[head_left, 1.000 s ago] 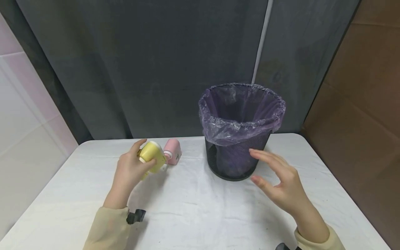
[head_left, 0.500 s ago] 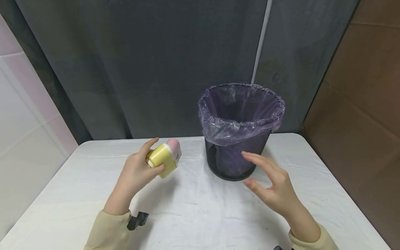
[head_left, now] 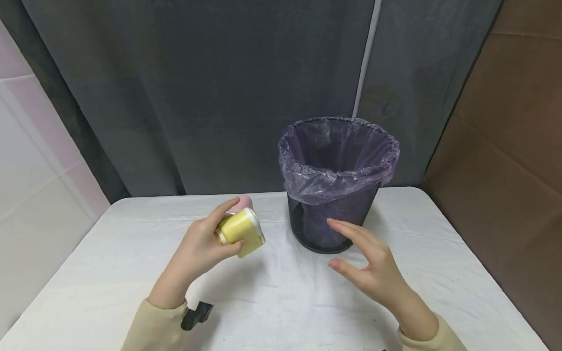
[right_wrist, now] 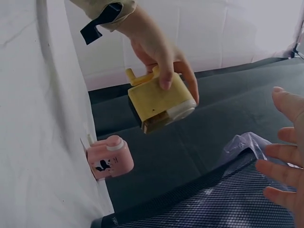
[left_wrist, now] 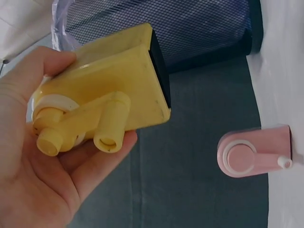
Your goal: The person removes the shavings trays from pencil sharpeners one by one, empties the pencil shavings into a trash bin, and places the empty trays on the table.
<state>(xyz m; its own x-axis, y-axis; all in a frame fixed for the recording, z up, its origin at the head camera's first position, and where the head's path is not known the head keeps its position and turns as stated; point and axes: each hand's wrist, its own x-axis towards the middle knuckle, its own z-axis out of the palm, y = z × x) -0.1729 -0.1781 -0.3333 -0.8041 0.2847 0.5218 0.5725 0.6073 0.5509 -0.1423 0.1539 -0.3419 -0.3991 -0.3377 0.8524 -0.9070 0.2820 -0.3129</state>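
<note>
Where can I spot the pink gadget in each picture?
Head: left of centre, pink gadget mostly hidden behind the yellow gadget.
Left wrist: pink gadget at the right, below mid-height.
Right wrist: pink gadget at lower left.
Shared landmark: the mesh bin, right of centre, at the top and at the bottom, respectively.

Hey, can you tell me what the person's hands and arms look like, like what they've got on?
The left hand and right hand are bare, with no gloves or rings in sight. The left sleeve and right sleeve are plain beige. A black strap-like piece juts from the left cuff.
</note>
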